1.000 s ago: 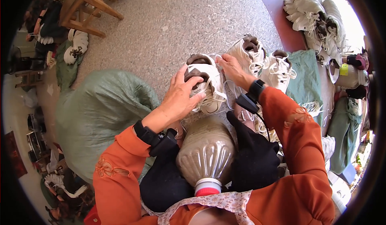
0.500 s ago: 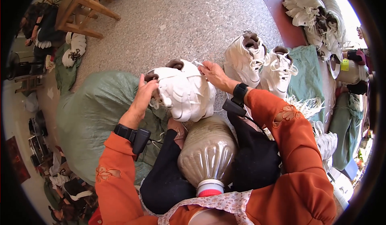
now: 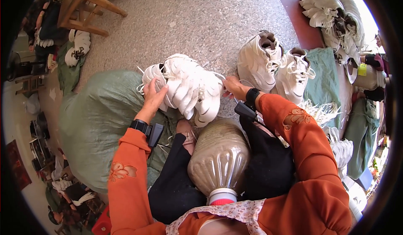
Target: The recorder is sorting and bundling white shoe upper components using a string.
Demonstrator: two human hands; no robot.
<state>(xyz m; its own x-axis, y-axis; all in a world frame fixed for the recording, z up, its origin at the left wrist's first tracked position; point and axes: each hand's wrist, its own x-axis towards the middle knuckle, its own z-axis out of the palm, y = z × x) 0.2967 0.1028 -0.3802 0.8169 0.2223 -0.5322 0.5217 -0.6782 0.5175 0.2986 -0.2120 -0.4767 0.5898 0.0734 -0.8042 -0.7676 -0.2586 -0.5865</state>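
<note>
A white sneaker (image 3: 189, 86) with a deeply grooved sole lies on its side in front of me, over the edge of a green sack (image 3: 94, 121). My left hand (image 3: 154, 95) grips its left end. My right hand (image 3: 234, 88) pinches a white lace at its right end. A large plastic bottle (image 3: 219, 159) filled with brown material lies between my knees, its red-and-white cap toward me. Both sleeves are orange, and each wrist wears a black band.
A pair of white sneakers (image 3: 275, 65) stands on the speckled floor to the right, beside a green cloth (image 3: 325, 81). More white shoes (image 3: 331, 12) are stacked at the top right. A wooden stool (image 3: 86, 6) stands at the top left.
The sneaker has swung from in front of me toward the left, over the green sack, and turned its sole upward. Both hands moved with it.
</note>
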